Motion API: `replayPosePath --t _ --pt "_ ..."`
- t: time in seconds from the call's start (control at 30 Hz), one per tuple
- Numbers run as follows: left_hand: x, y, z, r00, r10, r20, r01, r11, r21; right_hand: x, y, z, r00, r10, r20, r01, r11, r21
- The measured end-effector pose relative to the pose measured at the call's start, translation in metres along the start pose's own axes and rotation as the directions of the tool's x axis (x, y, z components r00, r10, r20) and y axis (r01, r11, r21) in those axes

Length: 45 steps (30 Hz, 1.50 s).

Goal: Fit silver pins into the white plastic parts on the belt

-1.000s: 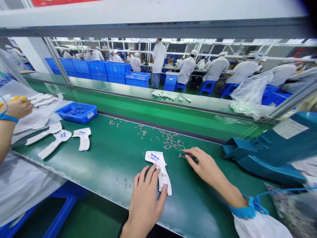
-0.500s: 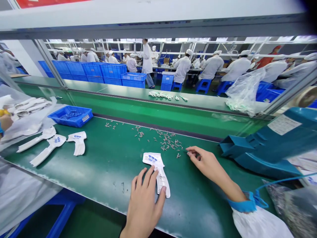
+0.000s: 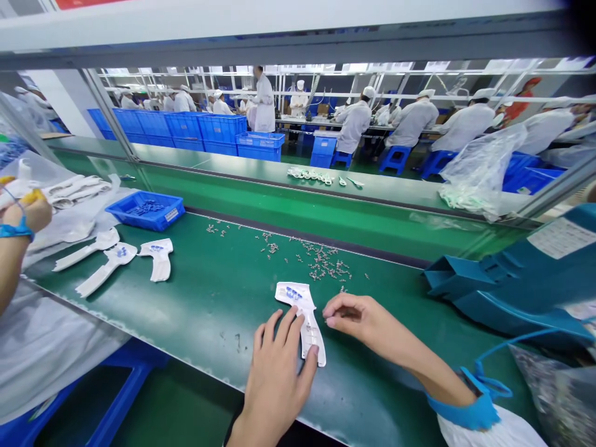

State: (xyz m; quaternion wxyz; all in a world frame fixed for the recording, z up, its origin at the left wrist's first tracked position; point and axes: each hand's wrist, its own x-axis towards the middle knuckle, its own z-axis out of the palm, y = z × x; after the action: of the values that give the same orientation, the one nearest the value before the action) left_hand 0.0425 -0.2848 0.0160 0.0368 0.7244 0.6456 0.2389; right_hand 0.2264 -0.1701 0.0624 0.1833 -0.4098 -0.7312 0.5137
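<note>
A white plastic housing half [image 3: 303,313], shaped like a pistol grip with small blue parts at its head, lies on the green table [image 3: 209,304]. My left hand [image 3: 279,366] rests flat on its handle with fingers spread. My right hand [image 3: 356,318] hovers just right of the housing, fingertips pinched together; whatever is in the pinch is too small to see. A scatter of several small metal screws [image 3: 321,264] lies on the table just beyond both hands.
Three more white housing halves [image 3: 118,261] lie at the left beside a blue tray [image 3: 145,210]. A co-worker's hand [image 3: 25,214] works at far left. A blue bin [image 3: 512,279] stands at right. Beyond runs a green conveyor [image 3: 288,205], with workers in white seated behind.
My right hand drew back from the screw pile toward the housing and closed its fingertips into a pinch. My left hand stayed on the housing.
</note>
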Motion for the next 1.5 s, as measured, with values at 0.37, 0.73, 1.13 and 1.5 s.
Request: replayPosePath --t 0.37,0.73,1.13,1.5 --pt "-0.001 0.001 -0.002 0.999 -0.014 0.034 0.015 0.999 -0.031 0.012 -0.024 0.011 0.982 0.043 0.184 0.026 0.934 -0.357" --pt "-0.003 0.003 -0.002 0.998 -0.049 0.037 0.051 0.996 -0.079 0.022 -0.044 0.014 0.973 0.038 0.227 0.09 0.846 -0.526" --pt "0.0 0.003 -0.003 0.997 -0.057 0.05 0.062 0.993 -0.102 0.036 -0.054 0.011 0.95 0.149 0.275 0.045 0.804 -0.593" --pt "0.0 0.003 -0.002 0.994 -0.082 0.075 0.092 0.984 -0.15 0.044 -0.051 0.013 0.935 0.252 0.252 -0.033 0.766 -0.642"
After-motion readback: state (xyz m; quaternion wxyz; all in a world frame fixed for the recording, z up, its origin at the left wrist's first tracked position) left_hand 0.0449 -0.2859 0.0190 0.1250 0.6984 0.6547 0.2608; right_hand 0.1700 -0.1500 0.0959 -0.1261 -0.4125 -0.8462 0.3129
